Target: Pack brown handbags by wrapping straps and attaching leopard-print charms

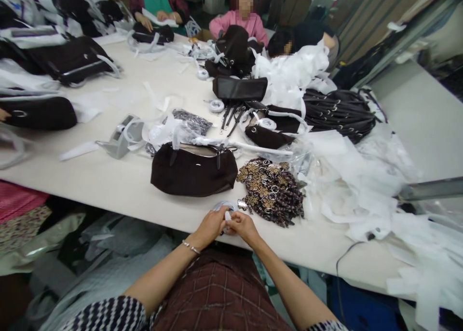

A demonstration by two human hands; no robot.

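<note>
At the table's front edge my left hand and my right hand meet, fingers closed in a pinch. Between them shows the pale end of a strip. It appears to belong to a coil of pale wrapped strip, partly hidden behind my fingers. Just beyond stands a dark brown handbag with a pale-wrapped handle. Right of it lies a pile of patterned charms with metal rings, close to my right hand.
A tape dispenser stands left of the handbag. Farther back are dark bags, black straps and a small pale roll. White wrapping sheets cover the right side. Co-workers sit across the table.
</note>
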